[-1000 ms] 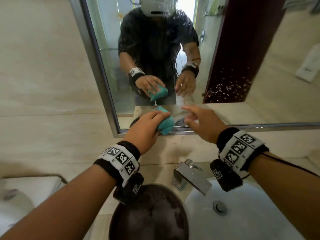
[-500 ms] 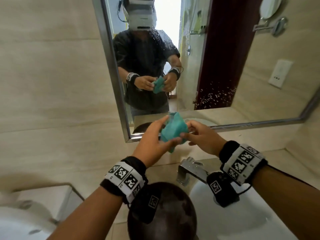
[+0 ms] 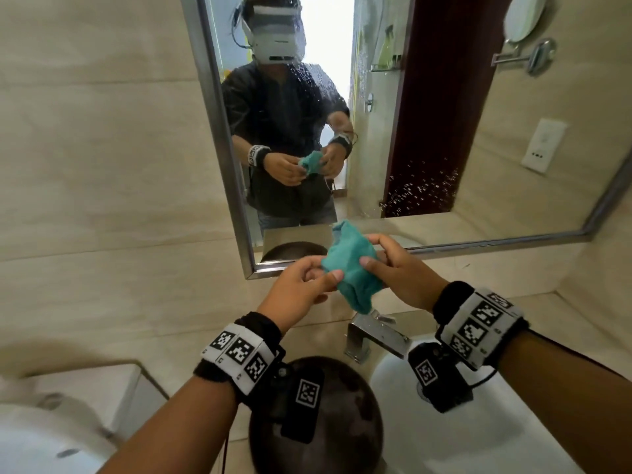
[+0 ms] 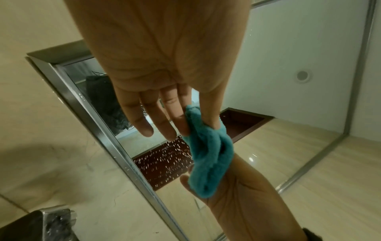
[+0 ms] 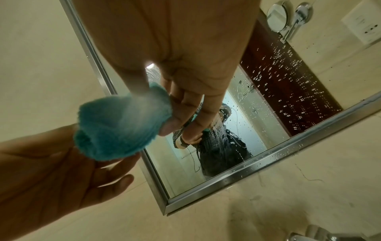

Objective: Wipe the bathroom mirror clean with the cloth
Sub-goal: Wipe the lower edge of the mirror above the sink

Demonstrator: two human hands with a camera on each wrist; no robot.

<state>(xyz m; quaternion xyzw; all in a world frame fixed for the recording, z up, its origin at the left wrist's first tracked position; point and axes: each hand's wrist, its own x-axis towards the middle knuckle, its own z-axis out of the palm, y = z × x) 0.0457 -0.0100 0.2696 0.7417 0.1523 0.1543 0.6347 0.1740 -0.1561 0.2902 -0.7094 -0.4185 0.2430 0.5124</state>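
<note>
A small teal cloth (image 3: 349,265) is bunched up in the air between both hands, in front of the mirror's lower edge and above the faucet. My left hand (image 3: 325,273) pinches its left side between thumb and forefinger, seen close in the left wrist view on the cloth (image 4: 208,150). My right hand (image 3: 371,251) pinches its right side with thumb and fingers, and in the right wrist view the cloth (image 5: 121,128) hangs from them. The steel-framed mirror (image 3: 427,131) carries water droplets (image 3: 420,193) on its glass. The cloth does not touch the mirror.
A chrome faucet (image 3: 376,333) stands under the hands at the back of a white basin (image 3: 461,432). A dark round container (image 3: 342,422) sits left of the basin. A white fixture (image 3: 51,422) lies at the lower left. Beige tiled wall surrounds the mirror.
A second ago my left hand alone held the cloth at the mirror's bottom edge. My right hand has since taken hold of it too, and both hands have drawn back from the glass.
</note>
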